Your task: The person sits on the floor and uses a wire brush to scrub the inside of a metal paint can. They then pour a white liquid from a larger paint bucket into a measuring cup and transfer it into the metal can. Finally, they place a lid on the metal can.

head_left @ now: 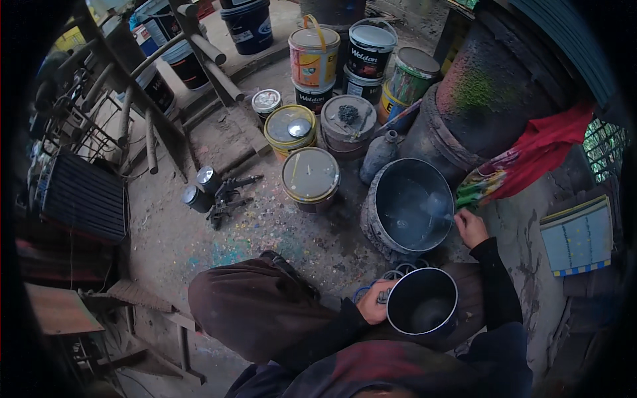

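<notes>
Our left hand (373,304) grips the dark pot (424,282) at its nine o'clock; our right hand (472,229), at four o'clock on the large bucket (369,224), apparently pinches a blurred pale thing (438,206). We judge this stirring or scooping; next calls for steadying the pot.

Left grip (373,302) curled; right grip (471,229) farther forward, fingers (460,219) bent.

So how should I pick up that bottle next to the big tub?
By its narrow neck, probably from above or the near left. The bottle stands mouth up and widens below the neck, and the tub crowds its right side.
</notes>
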Motion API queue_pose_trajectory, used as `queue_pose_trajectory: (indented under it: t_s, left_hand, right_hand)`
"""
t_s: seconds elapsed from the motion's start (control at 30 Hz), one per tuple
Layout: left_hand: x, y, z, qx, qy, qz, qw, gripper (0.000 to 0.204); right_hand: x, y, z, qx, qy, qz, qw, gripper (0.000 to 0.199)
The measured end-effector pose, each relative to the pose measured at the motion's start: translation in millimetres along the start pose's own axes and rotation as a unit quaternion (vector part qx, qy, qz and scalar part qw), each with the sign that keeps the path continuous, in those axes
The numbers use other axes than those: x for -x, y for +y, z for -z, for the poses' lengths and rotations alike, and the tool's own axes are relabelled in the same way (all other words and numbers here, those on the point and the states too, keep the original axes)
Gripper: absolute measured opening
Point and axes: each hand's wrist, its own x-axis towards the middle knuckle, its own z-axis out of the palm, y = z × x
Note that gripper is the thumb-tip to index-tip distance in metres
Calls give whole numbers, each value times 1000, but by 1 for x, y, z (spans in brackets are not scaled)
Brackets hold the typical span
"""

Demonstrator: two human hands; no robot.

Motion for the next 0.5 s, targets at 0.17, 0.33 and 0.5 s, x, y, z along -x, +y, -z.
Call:
queue_pose_trajectory:
  t_s: [0.17,0.33,0.5]
  left_hand:
    - [-14,71,-12,-57,-2,-97,994,44]
    - [-16,88,-15,-125,-16,-173,977,48]
    - [-16,94,-13,-142,12,-143,979,54]
  right_hand:
    - [-2,-25,7,-113,91,-23,989,14]
    - [5,-22,7,17,49,14,999,17]
    - [6,-25,19,72,-59,-8,996,15]
